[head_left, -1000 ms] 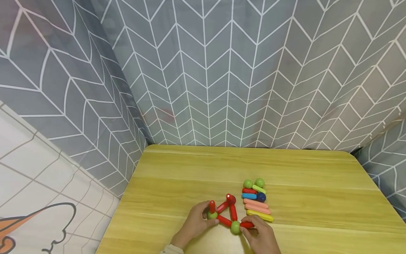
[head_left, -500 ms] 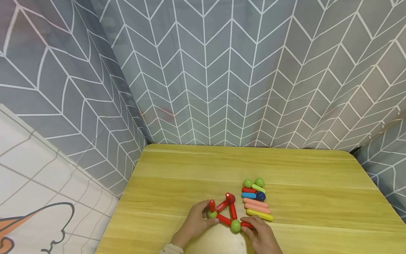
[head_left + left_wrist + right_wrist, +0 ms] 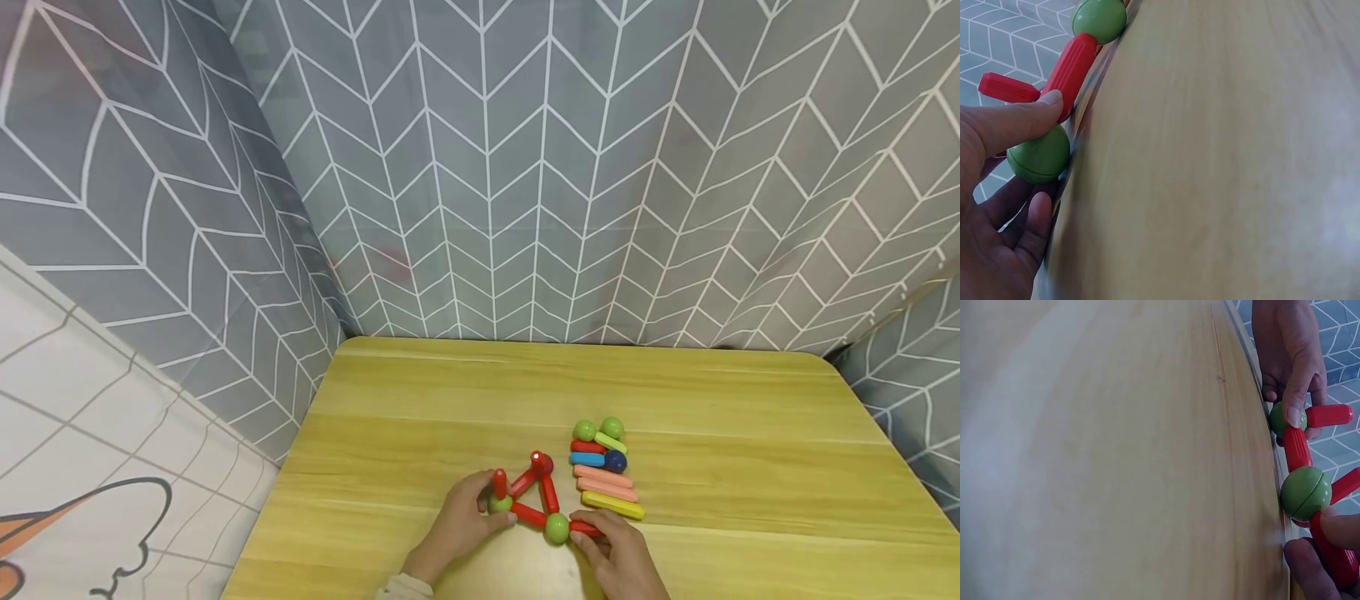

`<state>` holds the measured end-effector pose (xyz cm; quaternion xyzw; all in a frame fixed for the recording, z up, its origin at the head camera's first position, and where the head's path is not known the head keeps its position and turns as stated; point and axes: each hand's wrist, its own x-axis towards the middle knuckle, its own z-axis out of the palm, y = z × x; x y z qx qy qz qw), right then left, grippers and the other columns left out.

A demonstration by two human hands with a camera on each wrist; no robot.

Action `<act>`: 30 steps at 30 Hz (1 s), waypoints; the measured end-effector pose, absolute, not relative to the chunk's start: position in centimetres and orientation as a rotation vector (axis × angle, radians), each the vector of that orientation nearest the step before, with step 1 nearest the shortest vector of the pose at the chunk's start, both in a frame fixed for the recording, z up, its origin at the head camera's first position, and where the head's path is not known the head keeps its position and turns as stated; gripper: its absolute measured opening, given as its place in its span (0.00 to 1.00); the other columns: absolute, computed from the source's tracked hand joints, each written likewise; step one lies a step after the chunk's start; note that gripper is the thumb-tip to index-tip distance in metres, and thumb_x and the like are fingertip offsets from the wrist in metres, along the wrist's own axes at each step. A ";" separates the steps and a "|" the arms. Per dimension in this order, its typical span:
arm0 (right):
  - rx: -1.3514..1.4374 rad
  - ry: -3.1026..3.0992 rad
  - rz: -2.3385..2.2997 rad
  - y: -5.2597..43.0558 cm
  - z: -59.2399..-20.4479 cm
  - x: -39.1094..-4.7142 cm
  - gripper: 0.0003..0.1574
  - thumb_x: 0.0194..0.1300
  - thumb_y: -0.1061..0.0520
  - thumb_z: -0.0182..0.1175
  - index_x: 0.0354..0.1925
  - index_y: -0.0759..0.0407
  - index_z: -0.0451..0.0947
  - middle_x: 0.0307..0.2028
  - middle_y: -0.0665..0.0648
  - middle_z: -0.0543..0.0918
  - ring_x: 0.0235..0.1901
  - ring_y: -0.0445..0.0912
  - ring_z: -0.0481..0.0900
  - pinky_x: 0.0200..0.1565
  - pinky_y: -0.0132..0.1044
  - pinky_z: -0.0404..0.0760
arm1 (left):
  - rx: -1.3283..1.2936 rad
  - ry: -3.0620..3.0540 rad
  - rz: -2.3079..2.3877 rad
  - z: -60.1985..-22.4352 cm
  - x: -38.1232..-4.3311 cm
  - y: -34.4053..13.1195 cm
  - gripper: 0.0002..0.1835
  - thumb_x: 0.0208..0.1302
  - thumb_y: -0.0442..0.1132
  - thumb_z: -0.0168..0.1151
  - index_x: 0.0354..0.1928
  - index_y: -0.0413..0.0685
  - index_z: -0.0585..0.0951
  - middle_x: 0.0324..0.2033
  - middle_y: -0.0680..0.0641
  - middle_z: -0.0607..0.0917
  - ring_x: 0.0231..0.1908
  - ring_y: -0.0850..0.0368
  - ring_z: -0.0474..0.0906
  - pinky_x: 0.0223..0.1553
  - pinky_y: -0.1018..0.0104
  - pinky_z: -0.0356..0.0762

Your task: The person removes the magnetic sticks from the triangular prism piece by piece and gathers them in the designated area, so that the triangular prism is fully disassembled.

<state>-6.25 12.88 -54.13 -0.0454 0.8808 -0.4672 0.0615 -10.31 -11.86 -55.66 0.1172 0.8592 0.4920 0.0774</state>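
On the table lies a triangle of red magnetic rods joined by a left green ball [image 3: 500, 503], a dark red ball [image 3: 546, 465] at the back and a front green ball [image 3: 557, 528]. Red rods stand upright on the left and back balls. My left hand [image 3: 467, 518] holds the left green ball, its thumb against the joining red rod [image 3: 1070, 72]. With thumb and fingers, my right hand [image 3: 621, 553] pinches another red rod [image 3: 1335, 556]. That rod's end is at the front green ball [image 3: 1305, 492]; part of it is hidden by my fingers.
Beyond my right hand lie loose pieces: two green balls [image 3: 585, 430], a dark blue ball [image 3: 615, 461], a blue rod [image 3: 587, 458], salmon rods [image 3: 604, 483], a yellow rod [image 3: 612, 505], a short red rod and a light green rod. A patterned curtain [image 3: 525, 208] hangs behind the table [image 3: 420, 400].
My right fingertips have slid slightly away from the front green ball along the red rod. My left hand keeps its hold on the left ball. The head view has shifted a little.
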 end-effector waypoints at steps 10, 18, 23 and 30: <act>-0.126 2.719 -1.357 12.7 -54.1 -6.5 0.11 0.64 0.63 0.66 0.45 0.54 0.84 0.40 0.52 0.86 0.37 0.33 0.82 0.36 0.23 0.82 | 0.361 2.571 1.500 -55.9 -10.5 -11.9 0.15 0.53 0.41 0.77 0.40 0.56 0.81 0.30 0.58 0.75 0.30 0.67 0.68 0.32 0.77 0.69; -0.076 2.792 -1.263 12.6 -54.2 -6.5 0.12 0.62 0.65 0.67 0.44 0.55 0.84 0.37 0.49 0.83 0.32 0.31 0.76 0.33 0.24 0.80 | 0.354 2.578 1.479 -55.8 -10.5 -11.9 0.15 0.54 0.43 0.76 0.41 0.57 0.81 0.30 0.59 0.75 0.31 0.68 0.68 0.33 0.77 0.69; -0.055 2.871 -1.217 12.9 -54.2 -6.4 0.13 0.58 0.65 0.71 0.42 0.53 0.85 0.38 0.48 0.84 0.33 0.33 0.77 0.34 0.25 0.78 | 0.350 2.581 1.470 -55.8 -10.5 -11.9 0.15 0.54 0.43 0.76 0.41 0.57 0.81 0.30 0.59 0.75 0.31 0.67 0.68 0.33 0.77 0.69; -0.017 2.981 -1.102 13.7 -54.1 -6.4 0.14 0.57 0.60 0.73 0.44 0.56 0.87 0.39 0.48 0.85 0.38 0.40 0.80 0.38 0.29 0.79 | 0.339 2.566 1.494 -55.9 -10.5 -12.0 0.15 0.53 0.42 0.76 0.41 0.57 0.81 0.31 0.58 0.76 0.31 0.67 0.69 0.33 0.77 0.69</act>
